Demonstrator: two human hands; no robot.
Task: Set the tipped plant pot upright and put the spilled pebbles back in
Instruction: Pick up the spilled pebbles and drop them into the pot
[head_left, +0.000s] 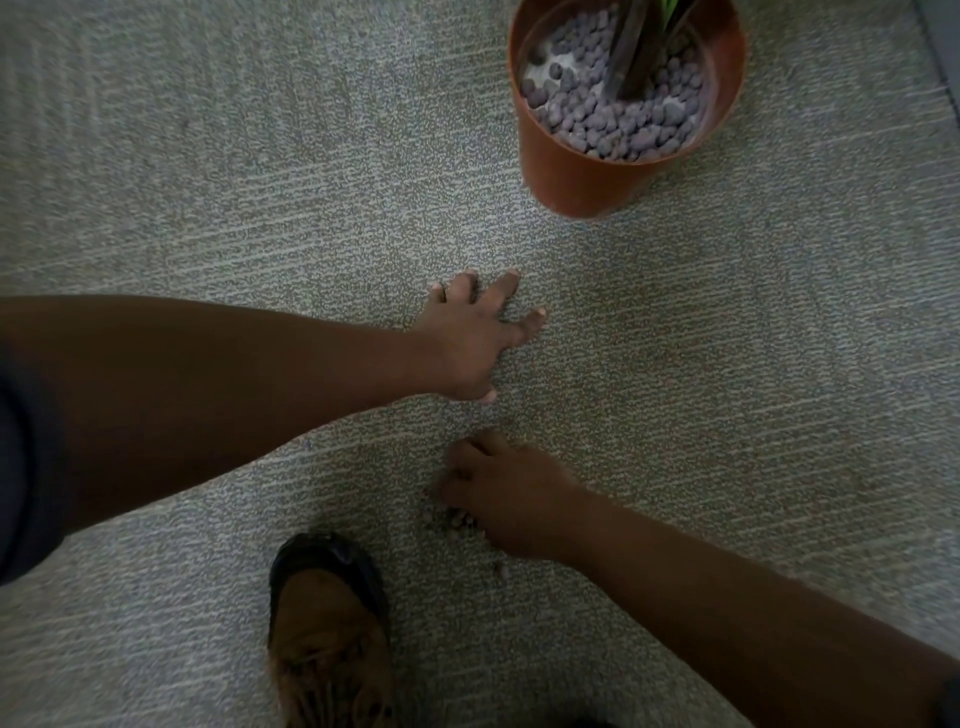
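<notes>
An orange plant pot (582, 176) stands upright on the carpet at the top right. It holds a bed of purplish-grey pebbles (613, 122) and a dark plant stem. My left hand (475, 338) lies flat on the carpet below and left of the pot, fingers spread. My right hand (511, 499) is nearer to me, fingers curled down over a small cluster of spilled pebbles (447, 519) on the carpet. One loose pebble (503, 570) lies just below that hand. Whether the fingers hold any pebbles is hidden.
Grey-green patterned carpet (208, 182) covers the whole floor. A brown shoe with a dark toe (327, 613) stands at the bottom centre, just left of the spilled pebbles. A dark strip (943, 47) runs along the top right corner.
</notes>
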